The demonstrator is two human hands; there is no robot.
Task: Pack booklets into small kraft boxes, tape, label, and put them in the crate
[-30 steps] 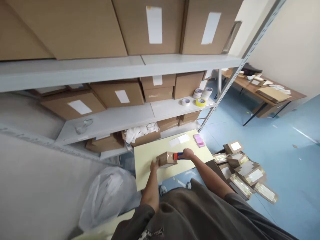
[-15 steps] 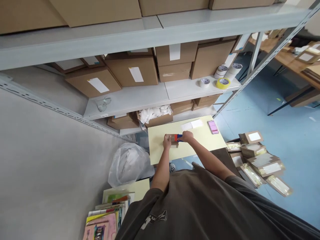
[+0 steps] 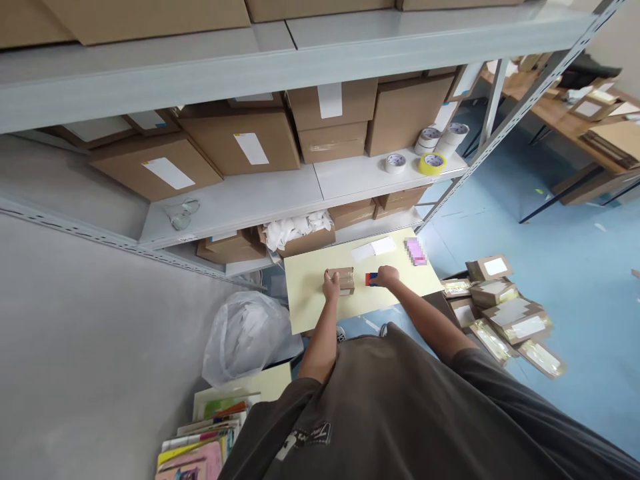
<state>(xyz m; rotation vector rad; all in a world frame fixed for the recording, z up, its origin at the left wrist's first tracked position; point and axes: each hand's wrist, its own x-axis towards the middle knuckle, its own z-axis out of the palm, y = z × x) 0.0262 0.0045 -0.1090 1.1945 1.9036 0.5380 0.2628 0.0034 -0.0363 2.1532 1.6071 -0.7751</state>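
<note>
In the head view, my left hand (image 3: 331, 285) grips the left end of a small cardboard box (image 3: 346, 280), thumb on top. A shiny strip of tape seems to run across the box's top. To its right, my right hand (image 3: 388, 275) is closed around a blue and red tape dispenser (image 3: 371, 279), held apart from the box. Both hands are over a pale yellow table (image 3: 306, 310). White paper slips (image 3: 383, 246) and a pink item (image 3: 415, 251), blurred out, lie toward its back right.
Ahead stands a metal shelf (image 3: 230, 197) with cardboard boxes and tape rolls (image 3: 432, 163). Taped parcels (image 3: 517, 320) are piled low on the right. A clear plastic bag (image 3: 245, 333) and stacked books (image 3: 200, 447) are on the left. A wooden table (image 3: 565, 110) stands far right.
My right hand has drawn the tape dispenser off the box to the right, uncovering the box's top. My left hand stays on the box. The whole view has shifted slightly.
</note>
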